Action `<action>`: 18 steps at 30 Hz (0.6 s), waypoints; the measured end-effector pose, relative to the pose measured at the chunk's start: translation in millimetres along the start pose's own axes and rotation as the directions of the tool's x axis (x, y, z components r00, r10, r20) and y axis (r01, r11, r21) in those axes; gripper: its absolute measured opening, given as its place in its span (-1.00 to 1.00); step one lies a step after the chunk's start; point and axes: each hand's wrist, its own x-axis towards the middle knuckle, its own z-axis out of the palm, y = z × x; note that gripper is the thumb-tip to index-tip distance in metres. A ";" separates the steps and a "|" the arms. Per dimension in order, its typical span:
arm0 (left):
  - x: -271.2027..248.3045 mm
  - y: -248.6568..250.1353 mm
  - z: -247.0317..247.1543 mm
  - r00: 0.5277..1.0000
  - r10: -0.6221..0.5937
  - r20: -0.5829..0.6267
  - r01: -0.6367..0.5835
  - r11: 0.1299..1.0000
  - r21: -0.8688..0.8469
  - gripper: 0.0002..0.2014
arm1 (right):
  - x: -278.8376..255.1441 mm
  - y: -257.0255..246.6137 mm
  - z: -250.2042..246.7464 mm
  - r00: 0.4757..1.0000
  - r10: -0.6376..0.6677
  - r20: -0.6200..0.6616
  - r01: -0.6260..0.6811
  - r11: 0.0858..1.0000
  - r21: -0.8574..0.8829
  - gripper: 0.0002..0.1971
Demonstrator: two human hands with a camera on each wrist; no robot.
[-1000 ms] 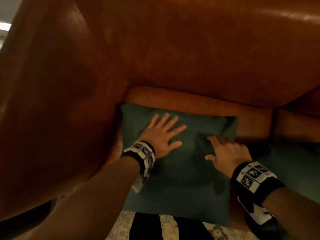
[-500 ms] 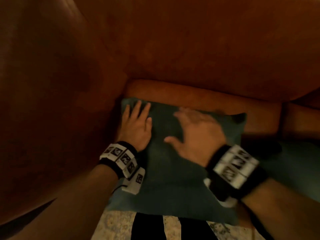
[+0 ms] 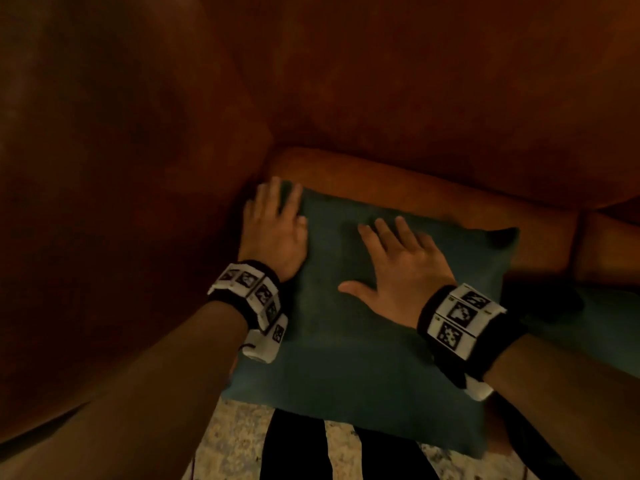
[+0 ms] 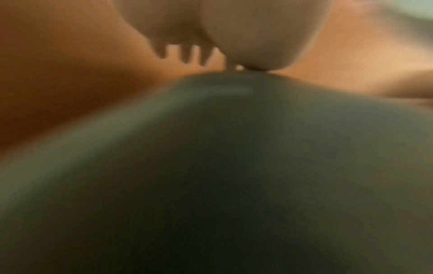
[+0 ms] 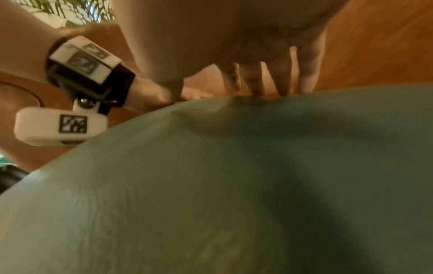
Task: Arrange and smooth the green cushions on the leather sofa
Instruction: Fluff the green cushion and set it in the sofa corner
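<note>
A dark green cushion [image 3: 363, 334] lies flat on the seat in the left corner of the brown leather sofa [image 3: 415, 98]. My left hand [image 3: 273, 226] lies flat on the cushion's far left corner, fingers straight, against the sofa arm. My right hand [image 3: 401, 258] presses flat on the cushion's upper middle, fingers spread. In the left wrist view the green cushion [image 4: 234, 176] fills the lower frame under the left hand [image 4: 211, 37]. In the right wrist view the right hand's fingers [image 5: 257, 79] touch the cushion [image 5: 211, 185]. A second green cushion [image 3: 595, 327] lies at the right edge.
The sofa's big leather arm [image 3: 121, 202] rises at the left, the backrest behind. The seat cushion's edge [image 3: 415, 181] shows beyond the green cushion. A patterned rug [image 3: 235, 441] and my dark trouser legs [image 3: 298, 448] are below the sofa's front.
My left hand has slid from the cushion's middle to its far left corner. My right hand has moved leftward and flattened on the cushion's upper middle. The cushion's right corner sits out further.
</note>
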 end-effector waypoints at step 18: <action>-121.1 53.7 27.5 0.954 0.264 0.142 -0.264 0.964 -0.019 -0.39 | 21.6 9.2 19.6 0.990 0.118 0.071 -0.104 0.978 -0.179 0.00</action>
